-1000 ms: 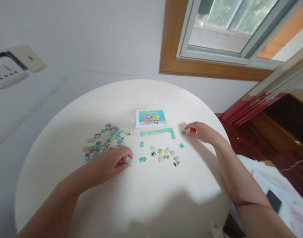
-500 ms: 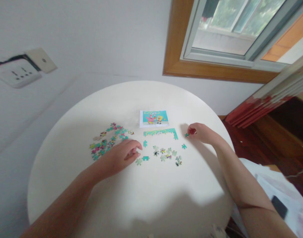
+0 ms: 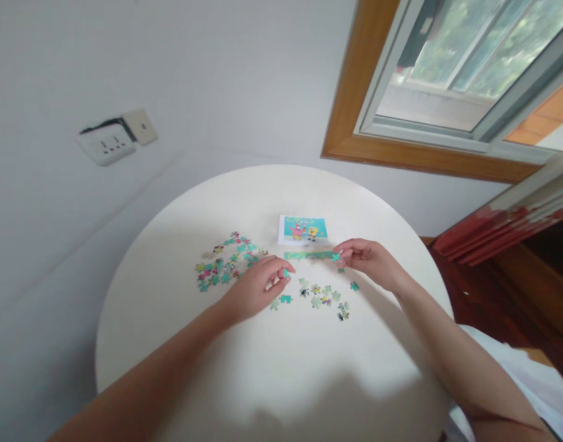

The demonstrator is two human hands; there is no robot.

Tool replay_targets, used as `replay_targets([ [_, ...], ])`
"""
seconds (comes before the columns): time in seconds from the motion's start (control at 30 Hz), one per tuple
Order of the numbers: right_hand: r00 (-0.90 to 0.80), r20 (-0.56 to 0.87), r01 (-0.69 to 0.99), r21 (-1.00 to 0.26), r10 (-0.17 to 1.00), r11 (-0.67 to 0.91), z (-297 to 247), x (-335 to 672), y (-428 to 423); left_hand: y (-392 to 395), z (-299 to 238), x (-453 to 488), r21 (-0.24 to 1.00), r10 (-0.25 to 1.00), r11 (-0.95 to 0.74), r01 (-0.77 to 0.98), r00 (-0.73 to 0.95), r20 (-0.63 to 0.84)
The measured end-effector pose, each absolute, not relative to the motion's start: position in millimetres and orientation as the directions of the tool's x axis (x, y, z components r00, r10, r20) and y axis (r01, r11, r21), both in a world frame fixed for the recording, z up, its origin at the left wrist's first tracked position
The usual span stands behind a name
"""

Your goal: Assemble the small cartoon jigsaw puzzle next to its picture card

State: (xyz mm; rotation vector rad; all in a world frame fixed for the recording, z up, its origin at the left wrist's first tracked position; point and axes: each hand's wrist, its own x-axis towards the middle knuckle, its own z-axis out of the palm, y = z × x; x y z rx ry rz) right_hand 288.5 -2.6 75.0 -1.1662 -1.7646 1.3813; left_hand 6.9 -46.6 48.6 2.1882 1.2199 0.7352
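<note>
My right hand [image 3: 366, 261] pinches a teal puzzle piece [image 3: 336, 257] at the right end of the joined puzzle strip [image 3: 306, 255]. The fingers of my left hand [image 3: 261, 285] close around another teal piece [image 3: 285, 274], just below the strip's left end. Beyond the strip lies a reference picture [image 3: 304, 229] of a pink and a yellow cartoon figure. Loose pale and patterned pieces [image 3: 326, 301] lie between and below my hands. Next to my left hand are a teal edge piece [image 3: 285, 299] and a pale green piece [image 3: 274, 304].
A heap of mixed puzzle pieces [image 3: 221, 267] spreads left of my left hand. One teal piece [image 3: 354, 286] lies below my right hand. The round white table [image 3: 244, 380] meets the wall, which has a socket [image 3: 108, 144] and a wood-framed window [image 3: 428, 169].
My right hand has lifted the teal piece and moved it left to the strip's right end. My left hand has closed on the teal piece near the strip's left end. The view has shifted.
</note>
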Motion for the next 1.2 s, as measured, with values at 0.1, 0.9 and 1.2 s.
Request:
replay_targets([
  [0.1,-0.457,-0.089,0.292,-0.955,0.885,0.054,73.2,254.2,-9.1,-50.8,49.4,11.7,0.689,0.867,-0.456,0.562,0.455,0.203],
  [0.9,-0.577,0.003,0.756,-0.377,0.817,0.535,56.8,208.3,-1.8,-43.5,32.0,-6.2,0.429,0.873,-0.487,0.76,0.438,0.215],
  [1.2,-0.566,-0.011,0.782,-0.326,0.825,0.532,52.8,200.9,-0.7,-44.7,28.5,-6.2,0.45,0.861,-0.506,0.736,0.459,0.219],
])
